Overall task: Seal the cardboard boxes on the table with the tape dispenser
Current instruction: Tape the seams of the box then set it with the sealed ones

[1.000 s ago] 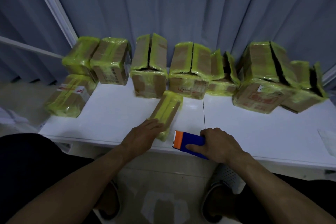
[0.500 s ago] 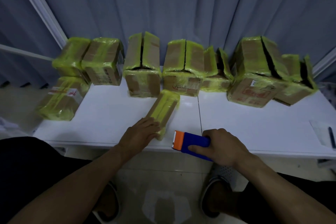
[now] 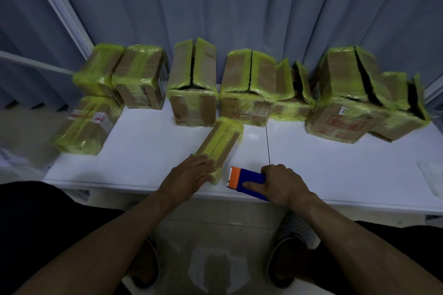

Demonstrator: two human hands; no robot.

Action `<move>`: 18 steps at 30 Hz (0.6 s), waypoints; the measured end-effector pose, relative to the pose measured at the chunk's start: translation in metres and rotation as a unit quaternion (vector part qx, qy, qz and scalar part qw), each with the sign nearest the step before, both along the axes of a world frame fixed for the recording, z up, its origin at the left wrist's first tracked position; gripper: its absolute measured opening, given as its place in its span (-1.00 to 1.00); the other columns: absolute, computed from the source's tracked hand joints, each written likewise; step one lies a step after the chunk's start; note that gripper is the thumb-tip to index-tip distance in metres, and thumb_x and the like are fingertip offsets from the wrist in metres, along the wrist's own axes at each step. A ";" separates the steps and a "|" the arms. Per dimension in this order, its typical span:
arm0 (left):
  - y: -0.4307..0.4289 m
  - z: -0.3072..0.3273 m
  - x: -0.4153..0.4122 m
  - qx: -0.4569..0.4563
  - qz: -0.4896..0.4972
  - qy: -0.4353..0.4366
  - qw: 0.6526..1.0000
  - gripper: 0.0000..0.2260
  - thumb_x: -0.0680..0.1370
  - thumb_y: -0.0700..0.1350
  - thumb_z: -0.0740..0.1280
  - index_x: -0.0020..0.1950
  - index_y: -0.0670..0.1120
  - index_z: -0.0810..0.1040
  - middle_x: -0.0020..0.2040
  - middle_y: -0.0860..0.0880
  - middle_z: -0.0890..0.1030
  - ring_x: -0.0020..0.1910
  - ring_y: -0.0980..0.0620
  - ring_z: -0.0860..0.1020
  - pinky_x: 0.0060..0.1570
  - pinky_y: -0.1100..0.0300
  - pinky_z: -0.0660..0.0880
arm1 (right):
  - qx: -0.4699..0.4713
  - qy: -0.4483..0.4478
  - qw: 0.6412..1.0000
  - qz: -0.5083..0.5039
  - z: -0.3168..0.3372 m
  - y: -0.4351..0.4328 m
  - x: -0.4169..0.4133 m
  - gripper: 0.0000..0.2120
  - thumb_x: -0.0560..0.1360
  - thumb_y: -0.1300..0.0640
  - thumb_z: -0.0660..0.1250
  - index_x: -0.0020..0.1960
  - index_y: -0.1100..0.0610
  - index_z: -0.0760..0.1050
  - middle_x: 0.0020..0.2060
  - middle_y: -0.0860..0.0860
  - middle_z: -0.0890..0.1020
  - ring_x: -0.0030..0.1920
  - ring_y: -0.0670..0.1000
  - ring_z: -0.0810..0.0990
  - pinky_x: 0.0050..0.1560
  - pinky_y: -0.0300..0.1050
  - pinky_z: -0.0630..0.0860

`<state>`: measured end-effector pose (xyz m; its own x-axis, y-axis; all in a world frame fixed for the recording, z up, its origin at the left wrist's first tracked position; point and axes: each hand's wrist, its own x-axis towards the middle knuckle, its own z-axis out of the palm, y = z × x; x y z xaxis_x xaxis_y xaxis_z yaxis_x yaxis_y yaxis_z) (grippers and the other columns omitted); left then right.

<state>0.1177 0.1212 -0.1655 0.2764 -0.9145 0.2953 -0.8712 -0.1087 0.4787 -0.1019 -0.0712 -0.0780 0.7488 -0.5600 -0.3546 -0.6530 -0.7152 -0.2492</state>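
Since the earlier frame almost nothing has moved: the view has shifted a little, and both hands stay where they were. The left hand [image 3: 189, 173] lies flat, fingers straight, on the near end of the narrow box [image 3: 221, 139], which reaches close to the front edge of the surface [image 3: 335, 163]. Just right of it, at the same edge, the right hand [image 3: 285, 184] has its fingers curled round the tape dispenser [image 3: 242, 178], orange end toward the box.

I see two risks. The narrow box looks light, so a pull of tape could drag it off the front edge if the left hand presses too weakly. The box at the left edge [image 3: 84, 127] hangs partly over it, and a push could tip it down.

Count: nine cardboard boxes. Four are closed: two at the back left corner, one at the left edge, and the narrow one. Five along the back edge have open flaps. There is one dispenser, two hands, and one paper sheet [image 3: 431, 179] at the right edge.
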 end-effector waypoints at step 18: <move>-0.004 0.005 -0.018 -0.026 0.021 -0.001 0.999 -0.68 0.51 -0.06 0.44 0.24 -0.11 0.63 0.22 -0.05 0.64 0.27 -0.04 0.56 0.39 -0.03 0.31 | -0.028 0.014 0.999 -0.014 -0.016 0.028 0.023 -0.48 0.54 -0.42 0.23 0.02 0.06 0.46 -0.05 0.00 0.66 -0.22 -0.03 0.56 -0.15 -0.14 0.53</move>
